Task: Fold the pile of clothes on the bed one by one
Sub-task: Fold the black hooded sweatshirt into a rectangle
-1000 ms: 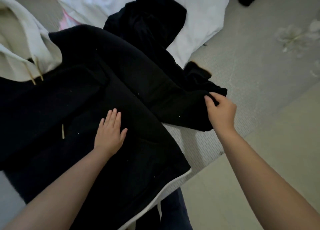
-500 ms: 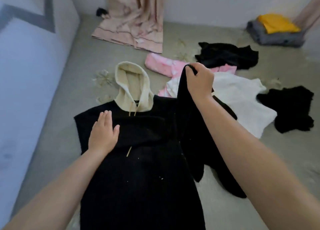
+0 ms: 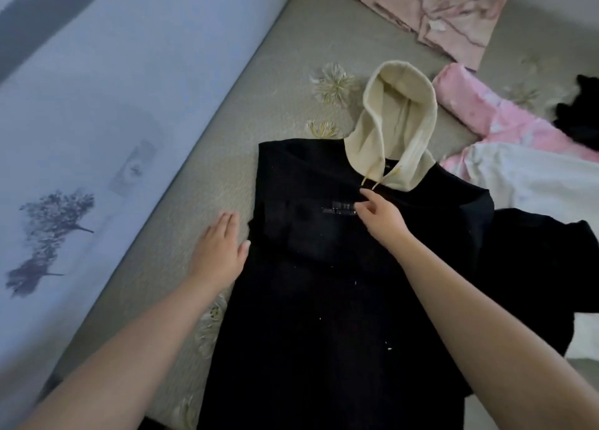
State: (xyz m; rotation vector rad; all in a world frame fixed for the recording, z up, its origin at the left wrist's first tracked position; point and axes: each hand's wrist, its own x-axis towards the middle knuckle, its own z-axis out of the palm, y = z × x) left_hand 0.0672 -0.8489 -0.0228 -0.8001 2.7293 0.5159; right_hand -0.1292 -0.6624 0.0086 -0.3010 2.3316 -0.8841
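Observation:
A black hoodie (image 3: 324, 300) with a cream hood (image 3: 398, 112) lies flat on the grey bed (image 3: 291, 56), hood pointing away from me. One sleeve is folded across its chest. My right hand (image 3: 381, 217) rests on the chest just below the hood's drawstrings, thumb and forefinger pinching the black fabric. My left hand (image 3: 220, 251) lies flat and open on the sheet beside the hoodie's left edge, its thumb touching the hem. More black cloth (image 3: 534, 267) spreads out to the right of my right arm.
A pale blue wall (image 3: 97, 105) runs along the bed's left side. To the right lie a pink garment (image 3: 492, 112), a white garment (image 3: 534, 176) and a black garment (image 3: 580, 118). A pink patterned cloth (image 3: 447, 11) lies at the top.
My right hand came down from holding the black sleeve up in the air to the hoodie's chest. My left hand slid off the chest onto the sheet at the left edge.

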